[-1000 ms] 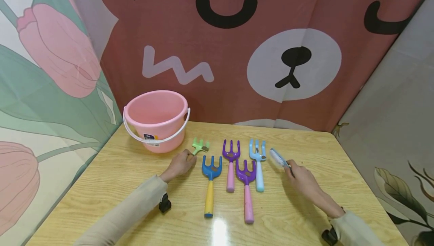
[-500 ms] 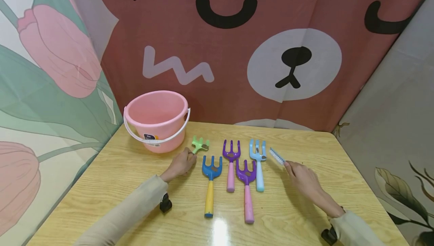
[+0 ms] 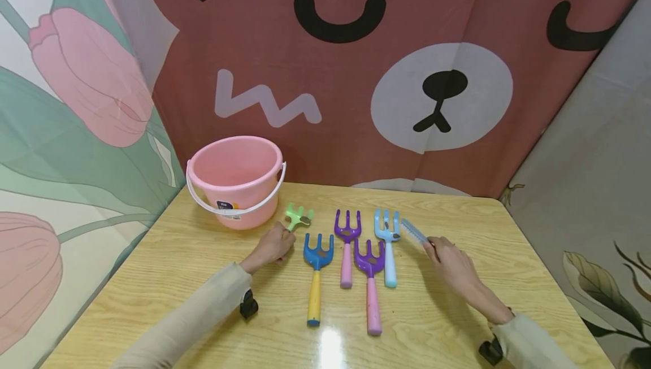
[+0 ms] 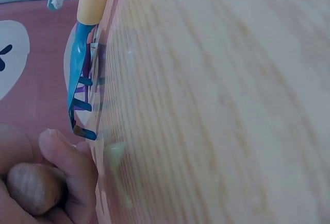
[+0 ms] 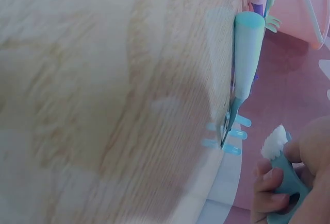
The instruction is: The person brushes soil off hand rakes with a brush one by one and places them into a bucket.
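Observation:
My left hand (image 3: 272, 243) grips the handle of a small green toy garden fork (image 3: 298, 217) in front of the bucket, its prongs pointing away from me. Most of that handle is hidden by the fingers, which show curled in the left wrist view. On the right side, my right hand (image 3: 454, 266) holds a light blue scrubbing brush (image 3: 414, 231) above the table. Its white bristles (image 5: 275, 141) stick out past the thumb in the right wrist view, and fingers wrap its blue body. A light blue garden fork (image 3: 389, 264) lies just left of the brush.
A pink bucket (image 3: 234, 191) with a white handle stands at the back left. Between the hands lie a blue fork with a yellow handle (image 3: 313, 295) and two purple forks with pink handles (image 3: 346, 267). A printed bear curtain (image 3: 335, 103) hangs behind the table (image 3: 203, 256).
The brush has turned in my right hand, its bristles showing less from above, and its tip has shifted slightly left. The green fork has edged a little to the left in my left hand.

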Action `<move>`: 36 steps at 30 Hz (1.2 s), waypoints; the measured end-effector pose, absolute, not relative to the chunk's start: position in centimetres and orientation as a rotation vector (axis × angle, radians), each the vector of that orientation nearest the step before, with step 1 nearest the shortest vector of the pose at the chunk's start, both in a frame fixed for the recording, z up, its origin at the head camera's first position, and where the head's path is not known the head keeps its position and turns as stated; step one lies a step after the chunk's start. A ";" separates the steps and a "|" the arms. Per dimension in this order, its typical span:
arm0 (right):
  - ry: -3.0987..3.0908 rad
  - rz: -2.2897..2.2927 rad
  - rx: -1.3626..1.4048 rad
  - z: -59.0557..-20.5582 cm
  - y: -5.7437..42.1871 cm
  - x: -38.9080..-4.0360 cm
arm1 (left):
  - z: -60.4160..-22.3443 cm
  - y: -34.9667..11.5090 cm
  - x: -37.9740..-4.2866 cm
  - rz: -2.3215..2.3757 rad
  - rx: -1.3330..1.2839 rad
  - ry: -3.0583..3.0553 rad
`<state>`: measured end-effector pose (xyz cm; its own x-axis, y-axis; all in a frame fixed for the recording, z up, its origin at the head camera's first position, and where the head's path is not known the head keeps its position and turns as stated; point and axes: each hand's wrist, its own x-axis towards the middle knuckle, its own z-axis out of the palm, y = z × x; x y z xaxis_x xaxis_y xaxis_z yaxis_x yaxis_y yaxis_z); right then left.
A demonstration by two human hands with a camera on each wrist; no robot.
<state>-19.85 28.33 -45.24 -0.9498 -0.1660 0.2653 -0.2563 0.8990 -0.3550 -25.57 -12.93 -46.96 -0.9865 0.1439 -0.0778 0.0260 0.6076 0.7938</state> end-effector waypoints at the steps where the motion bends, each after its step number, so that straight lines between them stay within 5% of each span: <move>1: -2.838 0.575 0.315 -45.2 28.3 -19.9 | -46.9 -12.9 -25.6 1.329 0.145 2.692; 36: -2.825 0.630 0.361 -44.8 26.5 -20.7 | -46.6 -12.6 -25.5 1.319 0.172 2.737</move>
<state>-20.66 26.49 -44.78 -0.9446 -0.1885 0.2688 -0.2848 0.8775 -0.3858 -25.48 -12.62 -46.63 -0.9887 0.1442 -0.0400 0.0586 0.6188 0.7834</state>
